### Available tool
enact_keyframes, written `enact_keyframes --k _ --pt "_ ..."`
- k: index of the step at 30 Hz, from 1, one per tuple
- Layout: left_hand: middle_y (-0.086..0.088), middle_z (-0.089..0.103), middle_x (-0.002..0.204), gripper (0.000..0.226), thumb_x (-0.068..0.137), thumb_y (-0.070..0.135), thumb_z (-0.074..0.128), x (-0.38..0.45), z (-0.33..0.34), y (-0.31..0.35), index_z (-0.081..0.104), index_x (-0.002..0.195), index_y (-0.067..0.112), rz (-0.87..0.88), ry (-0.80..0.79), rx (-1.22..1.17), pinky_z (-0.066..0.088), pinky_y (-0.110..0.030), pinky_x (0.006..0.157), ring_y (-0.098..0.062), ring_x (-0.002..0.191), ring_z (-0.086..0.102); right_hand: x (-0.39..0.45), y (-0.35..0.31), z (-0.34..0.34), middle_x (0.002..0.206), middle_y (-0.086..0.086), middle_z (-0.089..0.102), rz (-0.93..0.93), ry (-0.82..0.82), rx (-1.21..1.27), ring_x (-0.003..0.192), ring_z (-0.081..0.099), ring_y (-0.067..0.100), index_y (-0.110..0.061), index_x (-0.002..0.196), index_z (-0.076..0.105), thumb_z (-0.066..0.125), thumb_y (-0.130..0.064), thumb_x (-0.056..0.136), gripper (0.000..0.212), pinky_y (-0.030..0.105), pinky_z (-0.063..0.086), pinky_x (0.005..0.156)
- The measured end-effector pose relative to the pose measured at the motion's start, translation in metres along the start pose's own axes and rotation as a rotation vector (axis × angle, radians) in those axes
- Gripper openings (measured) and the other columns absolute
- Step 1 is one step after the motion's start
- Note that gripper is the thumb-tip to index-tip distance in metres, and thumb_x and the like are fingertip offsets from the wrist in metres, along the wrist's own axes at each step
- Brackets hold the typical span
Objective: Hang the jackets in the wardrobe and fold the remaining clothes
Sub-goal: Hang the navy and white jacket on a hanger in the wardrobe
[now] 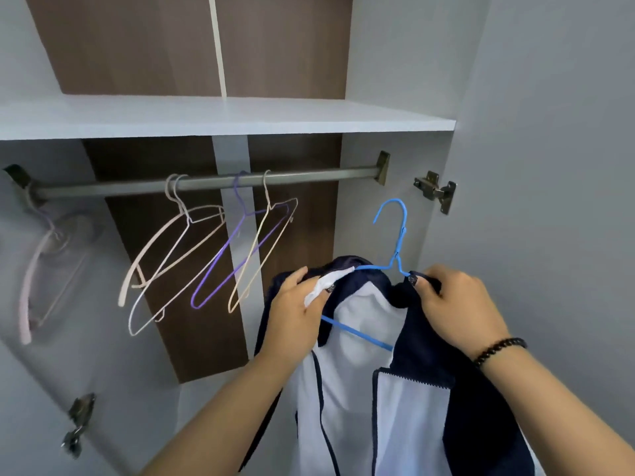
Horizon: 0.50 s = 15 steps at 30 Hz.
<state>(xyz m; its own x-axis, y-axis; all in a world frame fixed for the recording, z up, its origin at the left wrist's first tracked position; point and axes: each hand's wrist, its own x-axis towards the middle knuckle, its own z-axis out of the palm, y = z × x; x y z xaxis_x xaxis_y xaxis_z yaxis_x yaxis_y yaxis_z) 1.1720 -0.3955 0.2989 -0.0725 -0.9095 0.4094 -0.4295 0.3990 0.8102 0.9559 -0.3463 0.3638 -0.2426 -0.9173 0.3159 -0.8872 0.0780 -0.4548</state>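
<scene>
Both hands, left (298,310) and right (457,304), grip the jacket (405,338) shoulders on the blue hanger (395,249) (below the rail (206,183)).

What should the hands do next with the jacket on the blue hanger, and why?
Probably lift the blue hanger so its hook catches the rail. Both the left hand and right hand grip the jacket shoulders on it, and the hook hangs free below the rail.

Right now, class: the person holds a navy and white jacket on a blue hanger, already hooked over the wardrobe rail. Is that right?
Not quite. In the head view the blue hanger carries the jacket, but its hook hangs free below the rail, not yet over it.
</scene>
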Motion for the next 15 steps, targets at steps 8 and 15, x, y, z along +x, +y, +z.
enact_keyframes --k 8,15 --pt "0.017 0.047 0.045 0.043 0.093 0.017 0.062 0.065 0.017 -0.033 0.046 0.054 0.027 -0.151 0.049 -0.101 0.031 -0.011 0.045 0.001 0.044 0.042 0.090 -0.017 0.040 0.064 0.003 0.050 0.127 0.099 -0.063 0.064 0.048 0.031 -0.010 0.071 0.048 0.046 -0.031 0.095 0.032 0.031 0.035 0.054" --pt "0.014 0.059 0.093 0.050 0.065 0.048 0.080 0.147 0.026 -0.053 0.050 0.102 0.031 -0.508 0.007 -0.149 0.041 -0.014 0.053 0.000 0.078 0.059 0.188 -0.027 0.079 0.078 0.011 0.056 0.091 0.097 -0.099 0.067 0.042 0.028 -0.010 0.083 0.052 0.042 -0.032 0.098 0.028 0.032 0.034 0.060"
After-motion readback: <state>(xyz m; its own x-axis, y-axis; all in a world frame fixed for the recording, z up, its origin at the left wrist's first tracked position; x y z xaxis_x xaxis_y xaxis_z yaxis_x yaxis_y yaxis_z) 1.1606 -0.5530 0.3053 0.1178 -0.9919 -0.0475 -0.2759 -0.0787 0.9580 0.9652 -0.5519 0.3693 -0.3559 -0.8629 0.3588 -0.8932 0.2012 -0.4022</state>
